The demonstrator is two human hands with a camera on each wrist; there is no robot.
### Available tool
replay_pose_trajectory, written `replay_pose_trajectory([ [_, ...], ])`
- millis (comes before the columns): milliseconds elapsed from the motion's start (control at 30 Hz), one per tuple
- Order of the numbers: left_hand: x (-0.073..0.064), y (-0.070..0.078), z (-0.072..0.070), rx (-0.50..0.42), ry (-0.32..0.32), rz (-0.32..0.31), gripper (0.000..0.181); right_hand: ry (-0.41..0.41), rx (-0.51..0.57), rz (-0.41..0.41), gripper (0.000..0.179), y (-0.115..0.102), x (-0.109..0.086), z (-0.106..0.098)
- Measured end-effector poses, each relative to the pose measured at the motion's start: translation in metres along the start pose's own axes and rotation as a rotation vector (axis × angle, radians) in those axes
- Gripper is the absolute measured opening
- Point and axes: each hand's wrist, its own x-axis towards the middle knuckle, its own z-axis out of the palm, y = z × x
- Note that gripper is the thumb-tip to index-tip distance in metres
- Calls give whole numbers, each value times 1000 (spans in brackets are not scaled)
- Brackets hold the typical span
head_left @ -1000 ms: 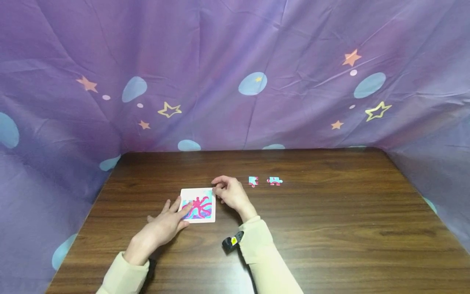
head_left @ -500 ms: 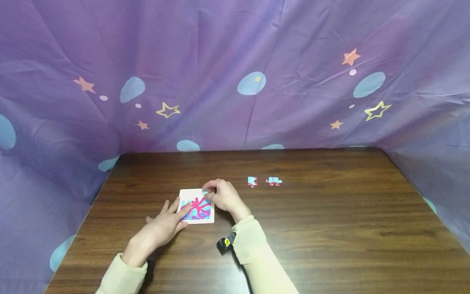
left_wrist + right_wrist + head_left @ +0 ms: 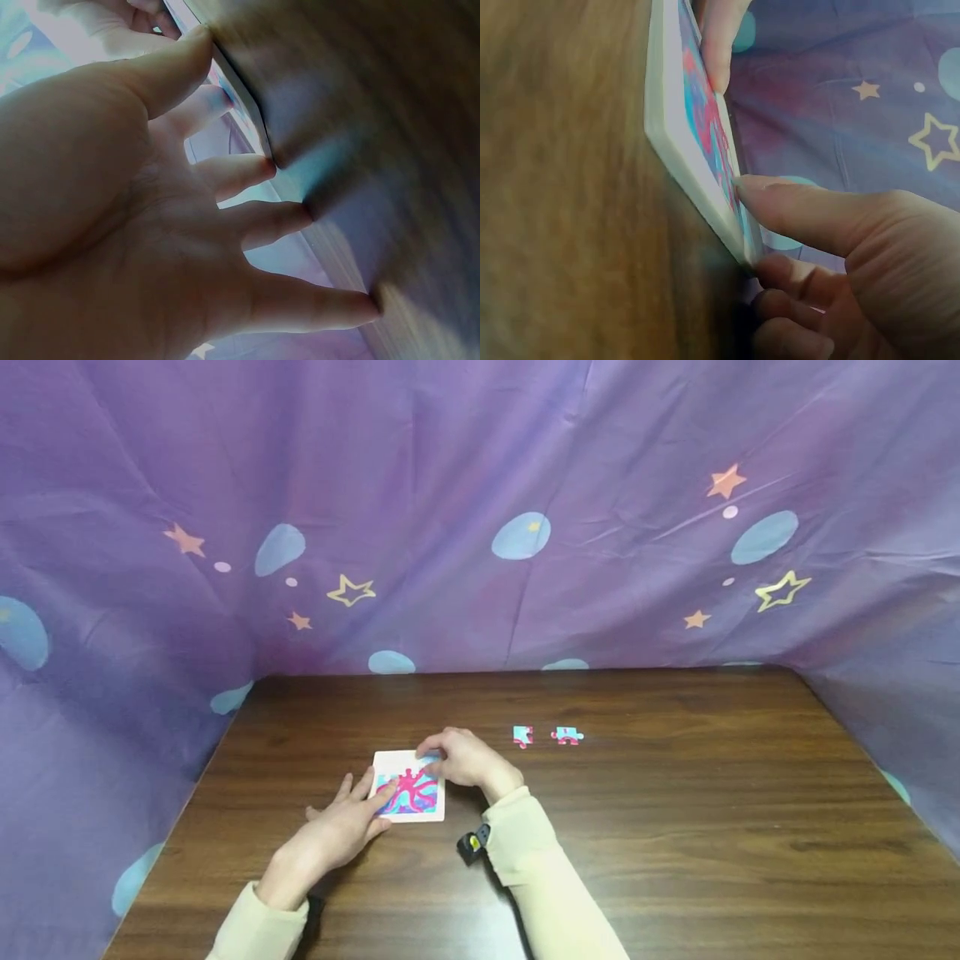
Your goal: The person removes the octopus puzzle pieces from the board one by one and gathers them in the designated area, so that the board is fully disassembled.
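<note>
A small jigsaw puzzle in a white square frame (image 3: 430, 817) lies on the table, showing a pink octopus on blue. My left hand (image 3: 330, 835) steadies it: one finger rests on the picture, the thumb is by the near edge. The other fingers spread onto the wood, as the left wrist view shows. My right hand (image 3: 468, 758) is at the far right corner, thumb and forefinger bent about a light blue puzzle piece (image 3: 430, 761) in the frame. In the right wrist view the thumb (image 3: 802, 214) touches the picture, with the other fingers curled beside the frame's edge.
Two loose puzzle pieces lie beyond my right hand: a corner-like piece (image 3: 522, 736) and, to its right, a wider tabbed piece (image 3: 567, 736). The brown wooden table (image 3: 712, 827) meets a purple starry cloth (image 3: 450, 527) at its back and sides.
My right hand has moved left from the frame's far right corner onto the picture, with the light blue piece now set within the frame. The left hand has stayed in place.
</note>
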Motion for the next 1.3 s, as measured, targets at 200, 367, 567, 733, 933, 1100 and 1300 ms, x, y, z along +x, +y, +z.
replay_pose_trajectory([
  [200,-6,-2,1,3,15,-11,54,-54,-44,-24,16,-5,5,2],
  [367,-2,-1,0,-4,21,15,53,-55,-59,19,12,-5,4,0],
  [567,-1,1,0,-1,11,14,53,-54,-35,-9,16,-3,1,-2],
  [733,-2,1,0,2,10,9,53,-51,8,-22,23,-2,-2,-2],
  [933,0,3,0,-6,0,9,53,-96,-40,44,32,-4,-6,-7],
  [1100,4,5,1,0,-10,7,54,-93,-34,53,26,-2,-7,-9],
  [1300,3,3,0,-9,-29,3,53,-27,70,3,32,3,-8,-2],
])
